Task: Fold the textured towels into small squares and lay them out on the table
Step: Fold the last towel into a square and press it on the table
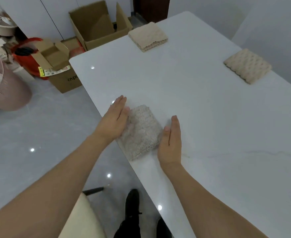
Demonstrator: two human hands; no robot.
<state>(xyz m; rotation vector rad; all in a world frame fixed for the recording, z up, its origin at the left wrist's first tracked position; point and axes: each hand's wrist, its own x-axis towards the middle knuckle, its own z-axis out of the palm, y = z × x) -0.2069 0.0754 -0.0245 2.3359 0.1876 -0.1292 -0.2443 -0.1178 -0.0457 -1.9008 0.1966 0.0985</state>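
Note:
A grey-beige textured towel (141,133), folded into a small square, lies at the near left edge of the white table (201,117). My left hand (114,120) stands edge-on with straight fingers against the towel's left side. On the towel's right side, my right hand (171,142) does the same, fingers straight and together. Two other folded towels lie farther off: a beige folded towel (148,36) at the far left edge and a cream folded towel (248,66) at the far right edge.
On the floor to the left stand an open cardboard box (96,24), a smaller box (58,69), a red bag (27,57) and a pink basket (5,86). A cream chair seat (82,219) sits below my left arm, beside the table's near edge.

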